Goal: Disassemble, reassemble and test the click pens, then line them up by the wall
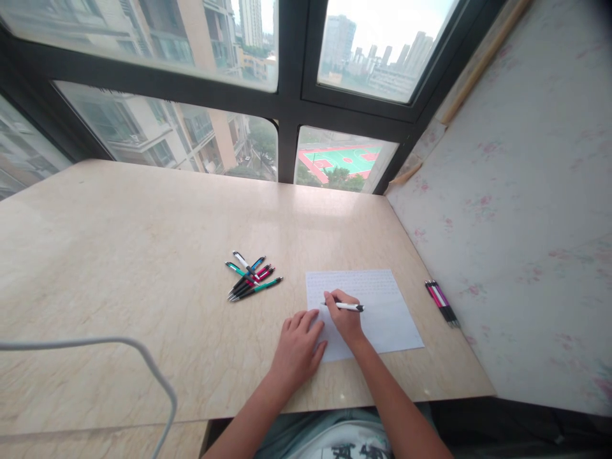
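A white sheet of paper [382, 319] lies on the stone-topped desk, with rows of small writing across its upper part. My right hand [345, 317] rests on the sheet, its fingers closed round a white and black pen [351, 307]. The pen's tip is at the left side of the paper, just below the written rows. Flat across the paper's left edge lies my left hand [299, 344], fingers spread and holding nothing. Left of both hands is a loose pile of pens [253, 278] in green, white, blue, red and black.
More pens [442, 304], pink, white and purple with black, lie side by side by the wall [540, 255] on the right. A grey cable [143, 352] arcs over the desk's [119, 255] front left. Dark-framed windows [289, 95] stand along the back edge.
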`<action>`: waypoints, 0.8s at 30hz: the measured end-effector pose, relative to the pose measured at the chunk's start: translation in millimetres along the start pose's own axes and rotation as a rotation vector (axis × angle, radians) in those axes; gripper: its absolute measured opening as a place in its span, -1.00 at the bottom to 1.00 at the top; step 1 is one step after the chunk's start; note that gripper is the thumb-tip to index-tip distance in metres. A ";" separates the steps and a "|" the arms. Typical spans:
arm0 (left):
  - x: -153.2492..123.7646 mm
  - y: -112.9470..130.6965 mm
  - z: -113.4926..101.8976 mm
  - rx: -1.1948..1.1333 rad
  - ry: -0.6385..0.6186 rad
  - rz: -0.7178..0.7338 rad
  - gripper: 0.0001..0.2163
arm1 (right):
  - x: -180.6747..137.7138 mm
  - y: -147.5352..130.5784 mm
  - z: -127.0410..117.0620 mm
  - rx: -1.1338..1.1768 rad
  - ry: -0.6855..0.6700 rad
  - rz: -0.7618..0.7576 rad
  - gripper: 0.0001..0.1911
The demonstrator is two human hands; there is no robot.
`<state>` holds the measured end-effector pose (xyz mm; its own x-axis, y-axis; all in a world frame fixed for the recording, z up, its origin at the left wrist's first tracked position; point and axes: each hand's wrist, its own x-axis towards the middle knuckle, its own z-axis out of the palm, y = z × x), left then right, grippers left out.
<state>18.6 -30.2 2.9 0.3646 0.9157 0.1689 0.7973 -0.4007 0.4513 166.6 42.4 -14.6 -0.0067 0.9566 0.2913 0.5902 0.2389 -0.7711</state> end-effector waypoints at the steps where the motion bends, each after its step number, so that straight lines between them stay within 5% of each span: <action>1: -0.1 0.0 0.1 0.000 0.004 0.002 -0.75 | 0.1 -0.1 0.0 -0.003 0.007 0.011 -0.58; 24: 0.4 0.8 -0.3 -0.002 0.005 0.010 -0.75 | 1.7 2.4 2.2 0.009 0.004 0.066 -0.58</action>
<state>19.3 -30.1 3.6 0.3705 0.9117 0.1777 0.7925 -0.4100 0.4514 166.2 45.0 -17.2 0.0356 0.9697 0.2418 0.5822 0.1765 -0.7937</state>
